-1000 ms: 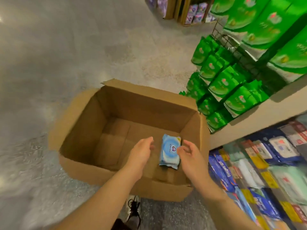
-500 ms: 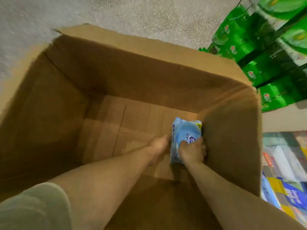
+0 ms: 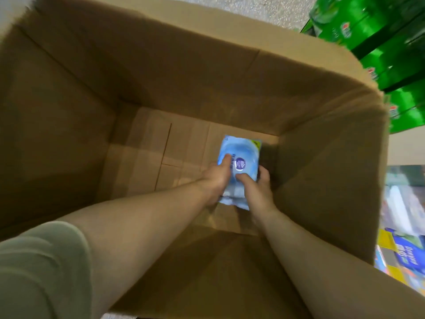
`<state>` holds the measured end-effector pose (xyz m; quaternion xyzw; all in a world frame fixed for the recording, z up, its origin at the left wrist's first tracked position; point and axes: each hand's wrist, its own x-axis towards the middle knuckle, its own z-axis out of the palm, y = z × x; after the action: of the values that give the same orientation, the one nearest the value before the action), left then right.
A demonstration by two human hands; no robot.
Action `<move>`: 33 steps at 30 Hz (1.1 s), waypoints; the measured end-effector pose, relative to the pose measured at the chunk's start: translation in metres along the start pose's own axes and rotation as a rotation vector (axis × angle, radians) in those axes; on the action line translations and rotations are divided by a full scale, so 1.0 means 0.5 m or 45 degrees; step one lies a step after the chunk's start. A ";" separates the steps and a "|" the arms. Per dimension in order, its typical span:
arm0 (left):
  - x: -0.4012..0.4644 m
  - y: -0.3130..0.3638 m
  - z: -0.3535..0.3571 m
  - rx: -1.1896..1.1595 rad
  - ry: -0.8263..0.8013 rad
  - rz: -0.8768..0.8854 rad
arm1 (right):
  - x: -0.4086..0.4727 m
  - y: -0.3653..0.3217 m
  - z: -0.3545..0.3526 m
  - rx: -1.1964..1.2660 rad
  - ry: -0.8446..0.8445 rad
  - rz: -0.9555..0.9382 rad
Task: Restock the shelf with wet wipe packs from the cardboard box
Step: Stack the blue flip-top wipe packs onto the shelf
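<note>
Head: wipe pack (image 3: pixel 243 155) long axis toward far wall, both hands gripping

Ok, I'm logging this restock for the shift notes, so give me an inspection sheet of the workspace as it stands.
Surface: speckled grey floor, box standing on it.
Job's things: open cardboard box; one blue wipe pack at its bottom near the right wall; no other pack seen inside.
Clutter: nothing seen.
Grippers: left hand and right hand both grip the pack, thumbs on its face.
Cables: nothing seen.
Surroundings: green packs upper right; shelf packs at right edge, blurred.
</note>
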<state>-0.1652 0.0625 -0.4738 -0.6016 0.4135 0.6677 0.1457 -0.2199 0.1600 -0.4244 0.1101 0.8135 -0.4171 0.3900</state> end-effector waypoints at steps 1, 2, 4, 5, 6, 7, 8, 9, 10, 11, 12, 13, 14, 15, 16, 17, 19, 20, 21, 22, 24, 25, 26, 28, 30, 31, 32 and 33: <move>-0.032 0.013 -0.007 -0.063 -0.015 -0.035 | -0.020 -0.020 -0.002 0.013 -0.056 -0.032; -0.085 0.038 -0.017 -0.125 -0.024 -0.042 | -0.042 -0.044 -0.007 0.025 -0.105 -0.079; -0.208 0.098 -0.038 -0.206 -0.045 0.014 | -0.090 -0.094 -0.028 -0.001 -0.132 -0.205; -0.258 0.118 -0.045 -0.202 -0.070 0.072 | -0.120 -0.122 -0.046 -0.025 -0.135 -0.273; -0.299 0.131 -0.051 -0.199 -0.125 0.108 | -0.150 -0.151 -0.068 -0.042 -0.128 -0.337; -0.341 0.145 -0.054 -0.218 -0.192 0.152 | -0.185 -0.183 -0.094 -0.054 -0.121 -0.402; -0.385 0.163 -0.056 -0.240 -0.234 0.192 | -0.221 -0.214 -0.122 -0.054 -0.105 -0.459; -0.427 0.181 -0.056 -0.243 -0.274 0.239 | -0.258 -0.246 -0.156 -0.053 -0.077 -0.520; -0.465 0.200 -0.058 -0.232 -0.317 0.293 | -0.294 -0.277 -0.193 -0.037 -0.052 -0.594; -0.500 0.218 -0.058 -0.218 -0.323 0.369 | -0.328 -0.307 -0.233 -0.034 -0.045 -0.656; -0.535 0.240 -0.058 -0.206 -0.302 0.474 | -0.365 -0.339 -0.274 -0.042 -0.056 -0.703; -0.573 0.265 -0.053 -0.185 -0.270 0.591 | -0.400 -0.368 -0.318 -0.077 -0.077 -0.741; -0.611 0.292 -0.048 -0.160 -0.244 0.704 | -0.431 -0.394 -0.362 -0.111 -0.095 -0.782; -0.651 0.321 -0.040 -0.110 -0.226 0.832 | -0.460 -0.418 -0.409 -0.164 -0.085 -0.838; -0.694 0.349 -0.030 -0.037 -0.221 0.964 | -0.493 -0.441 -0.456 -0.224 -0.072 -0.906; -0.738 0.375 -0.018 0.061 -0.222 1.089 | -0.522 -0.461 -0.502 -0.311 -0.049 -0.973; -0.814 0.413 0.011 0.245 -0.304 1.312 | -0.578 -0.492 -0.594 -0.464 -0.014 -1.102; -0.848 0.427 0.030 0.324 -0.388 1.370 | -0.603 -0.502 -0.640 -0.524 -0.004 -1.144; -0.881 0.436 0.050 0.409 -0.475 1.410 | -0.626 -0.508 -0.686 -0.578 -0.001 -1.178; -0.910 0.441 0.069 0.498 -0.537 1.438 | -0.650 -0.511 -0.729 -0.635 -0.004 -1.209; -0.968 0.443 0.118 0.648 -0.647 1.498 | -0.685 -0.505 -0.812 -0.762 0.012 -1.261; -0.992 0.442 0.149 0.711 -0.717 1.546 | -0.699 -0.498 -0.853 -0.825 0.038 -1.286; -1.017 0.436 0.180 0.753 -0.781 1.587 | -0.710 -0.490 -0.892 -0.876 0.066 -1.317; -1.046 0.419 0.250 0.749 -0.833 1.645 | -0.728 -0.474 -0.967 -0.959 0.150 -1.365; -1.063 0.404 0.322 0.632 -0.776 1.712 | -0.733 -0.458 -1.038 -0.977 0.243 -1.404; -1.069 0.399 0.358 0.558 -0.741 1.739 | -0.730 -0.449 -1.071 -0.958 0.288 -1.417; -1.074 0.396 0.393 0.479 -0.717 1.760 | -0.721 -0.440 -1.099 -0.925 0.354 -1.437; -1.079 0.394 0.428 0.411 -0.671 1.775 | -0.709 -0.430 -1.123 -0.874 0.463 -1.472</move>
<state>-0.3216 0.2601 0.0851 0.0067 0.7417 0.6581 -0.1294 -0.3948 0.5060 0.1560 -0.4021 0.8800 -0.2518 -0.0243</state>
